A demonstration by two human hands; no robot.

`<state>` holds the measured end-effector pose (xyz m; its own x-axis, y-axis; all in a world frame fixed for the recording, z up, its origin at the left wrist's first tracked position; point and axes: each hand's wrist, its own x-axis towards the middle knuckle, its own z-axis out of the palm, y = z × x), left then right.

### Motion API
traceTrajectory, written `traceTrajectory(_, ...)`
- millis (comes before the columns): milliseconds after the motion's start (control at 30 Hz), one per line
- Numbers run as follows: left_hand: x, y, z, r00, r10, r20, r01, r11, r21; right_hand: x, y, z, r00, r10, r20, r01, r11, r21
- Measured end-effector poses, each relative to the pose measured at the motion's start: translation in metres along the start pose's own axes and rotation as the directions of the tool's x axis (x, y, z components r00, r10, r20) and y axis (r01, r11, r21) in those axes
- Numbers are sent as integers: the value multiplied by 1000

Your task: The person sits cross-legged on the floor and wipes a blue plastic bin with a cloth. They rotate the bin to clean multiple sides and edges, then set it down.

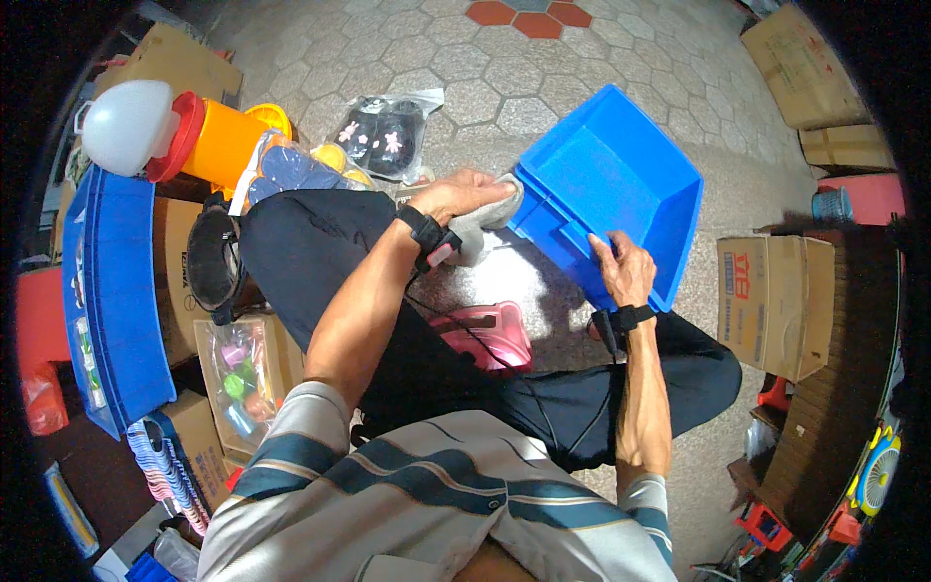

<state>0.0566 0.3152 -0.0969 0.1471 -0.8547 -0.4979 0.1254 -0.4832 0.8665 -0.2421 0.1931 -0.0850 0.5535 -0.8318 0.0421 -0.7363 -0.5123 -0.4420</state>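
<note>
The left hand (456, 197) pinches a soft, crumpled grey cloth (472, 238) right at the left corner of a big blue plastic box (606, 170) with an open top. The right hand (626, 270) grips the near edge of the box, thumb and fingers over the rim. The box is in front of the person, close to the right leg. A shiny pink plastic thing (501, 335) sits on the stone floor (456, 92) between the legs.

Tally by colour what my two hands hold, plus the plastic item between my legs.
Blue: 1, the bin in the right hand
Grey: 1, the cloth in the left hand
Pink: 1, the plastic item
Total: 3
</note>
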Motion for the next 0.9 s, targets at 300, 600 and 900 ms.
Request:
traceTrajectory(300,33,-28,41,930,280,-238,-236,951,197,14,-33,22,1000,29,-6,-29,998,61)
traceTrajectory(600,46,-30,61,712,384,-588,-223,917,329,3,-67,39,999,41,0,-41,996,79)
traceTrajectory(900,51,-26,42,840,313,-444,-209,941,268,1,-68,37,999,10,-42,-4,987,161)
